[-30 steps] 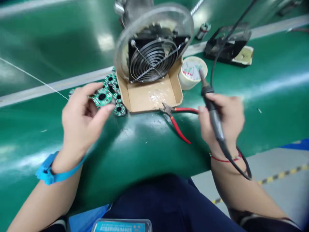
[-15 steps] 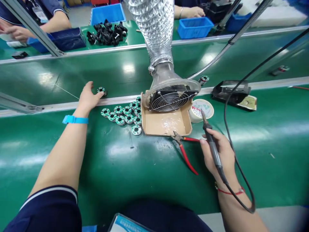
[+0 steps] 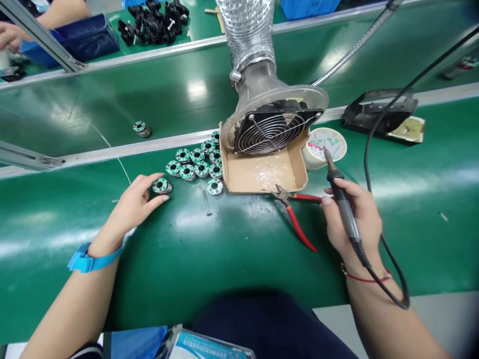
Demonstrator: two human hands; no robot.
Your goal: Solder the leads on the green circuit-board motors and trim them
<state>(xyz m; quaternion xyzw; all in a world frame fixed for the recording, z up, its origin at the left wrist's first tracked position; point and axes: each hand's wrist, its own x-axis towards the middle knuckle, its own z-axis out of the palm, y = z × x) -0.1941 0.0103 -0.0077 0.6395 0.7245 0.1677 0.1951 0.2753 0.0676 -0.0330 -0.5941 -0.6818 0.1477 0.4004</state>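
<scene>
1. While the green table [image 3: 179, 264] spans our view, the extractor hood [image 3: 254, 92] leans over the cardboard box [image 3: 258, 174]; the metal rail [image 3: 190, 138] runs behind them.
2. Our left hand [image 3: 130, 204] rests low at the left; its thumb and forefinger part around one round component [image 3: 161, 186], and we cannot tell whether they press on it.
3. Our right hand [image 3: 355, 219] grips the soldering iron [image 3: 342, 207]; its tip points up and away, overlapping the pale tub [image 3: 314, 162] in view; whether they touch, we cannot tell.
4. The black stand [image 3: 374, 119] sits behind and to the right of the tub.
5. The red-handled pliers [image 3: 299, 229] lie with handles spread, their head at the box's front edge.
6. Small round parts [image 3: 187, 172] cluster upright left of the box; we see another part [image 3: 141, 128] beyond the rail.
</scene>
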